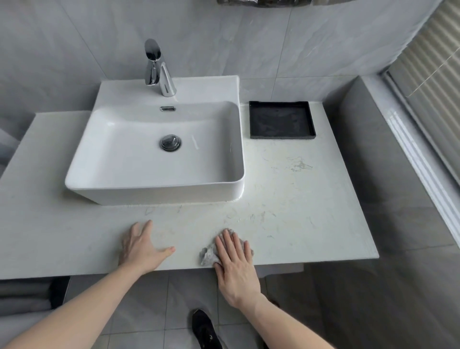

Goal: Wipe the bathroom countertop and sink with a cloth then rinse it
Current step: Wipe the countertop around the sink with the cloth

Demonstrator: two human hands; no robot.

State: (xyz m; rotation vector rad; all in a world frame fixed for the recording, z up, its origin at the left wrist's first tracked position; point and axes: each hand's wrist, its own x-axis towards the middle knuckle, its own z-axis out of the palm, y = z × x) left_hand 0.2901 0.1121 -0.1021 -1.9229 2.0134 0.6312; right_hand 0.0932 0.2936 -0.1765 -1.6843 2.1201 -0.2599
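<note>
right hand: flat, fingers straight, pressing cloth at countertop near edge | left hand: open, bracing just left | unwiped surface and sink lie ahead

Glossy white ceramic sink; polished chrome faucet; pale veined stone countertop (smeared at right); nubby grey cloth; matt black tray.

Most of the cloth lay hidden under the right hand. The shoe was cut by the bottom edge, and a dark object by the top.
</note>
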